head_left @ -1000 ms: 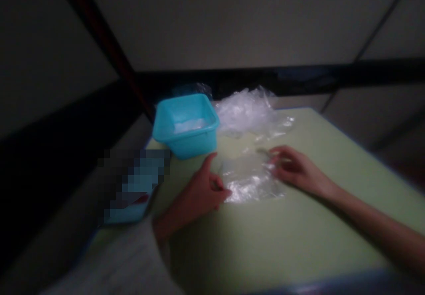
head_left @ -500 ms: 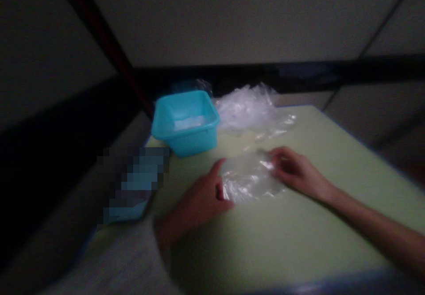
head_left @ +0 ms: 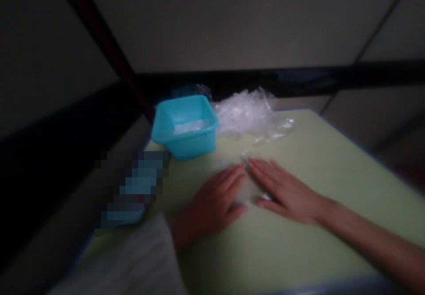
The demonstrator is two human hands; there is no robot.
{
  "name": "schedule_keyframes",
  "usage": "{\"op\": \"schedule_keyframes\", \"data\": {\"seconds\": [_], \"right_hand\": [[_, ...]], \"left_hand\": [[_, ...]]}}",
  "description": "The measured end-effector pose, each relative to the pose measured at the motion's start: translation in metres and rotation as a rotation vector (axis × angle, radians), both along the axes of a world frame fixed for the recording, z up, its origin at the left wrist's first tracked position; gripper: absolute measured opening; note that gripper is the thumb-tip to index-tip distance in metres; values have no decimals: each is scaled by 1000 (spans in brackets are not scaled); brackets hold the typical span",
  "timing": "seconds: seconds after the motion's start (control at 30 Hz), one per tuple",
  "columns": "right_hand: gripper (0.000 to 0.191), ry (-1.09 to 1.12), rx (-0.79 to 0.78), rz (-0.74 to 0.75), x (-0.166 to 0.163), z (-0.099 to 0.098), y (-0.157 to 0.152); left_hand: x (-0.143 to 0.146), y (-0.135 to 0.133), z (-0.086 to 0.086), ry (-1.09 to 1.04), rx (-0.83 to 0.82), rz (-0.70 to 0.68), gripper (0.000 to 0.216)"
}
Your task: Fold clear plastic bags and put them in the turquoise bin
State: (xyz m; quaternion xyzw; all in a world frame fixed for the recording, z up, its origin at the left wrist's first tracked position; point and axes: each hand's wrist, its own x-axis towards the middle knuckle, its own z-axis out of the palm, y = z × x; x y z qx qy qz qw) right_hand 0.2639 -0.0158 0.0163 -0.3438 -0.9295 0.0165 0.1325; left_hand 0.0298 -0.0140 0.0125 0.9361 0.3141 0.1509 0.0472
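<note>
A clear plastic bag point(head_left: 249, 192) lies flat on the table, mostly covered by my two hands. My left hand point(head_left: 221, 197) rests palm down on its left part, fingers stretched out. From the right, my right hand point(head_left: 282, 189) presses flat on the other part, its fingers also extended. The fingertips of both hands nearly meet over the bag's middle. Only small shiny patches of the bag show between and beyond the fingers.
Behind my left hand stands a turquoise plastic basin point(head_left: 191, 142) with something whitish inside. A heap of crumpled clear plastic bags point(head_left: 245, 113) lies at the table's back. A pixelated bluish object point(head_left: 139, 184) is at the left edge of the light green table point(head_left: 332, 153).
Both hands were holding the bag by its sides with curled fingers. Now they have let go of the sides, moved inward and lie flat on top of it.
</note>
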Motion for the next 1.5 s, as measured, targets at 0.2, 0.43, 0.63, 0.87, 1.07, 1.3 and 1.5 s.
{"op": "schedule_keyframes", "data": {"seconds": [0.2, 0.43, 0.63, 0.87, 1.07, 1.3, 1.5], "right_hand": [[81, -47, -16, 3, 6, -7, -2], [86, -88, -56, 1, 10, -8, -5], [87, -97, -80, -1, 12, -8, -7], [87, -118, -73, -3, 11, -6, -9], [86, -119, -82, 0, 12, -8, -9], [82, -54, -134, 31, 12, -4, -5], [61, -28, -95, -113, -1, 4, 9]], "left_hand": [[-1, 0, -1, 64, -51, -46, 72], [-3, -2, -2, 115, -97, -48, 76], [-5, -3, -3, 120, -120, -55, 76], [-6, -2, -1, 146, -146, -97, 72], [-7, -2, 2, 145, -158, -115, 65], [-8, -3, -2, 46, -91, -57, 68], [-5, 7, -11, -24, -54, 170, 57]]}}
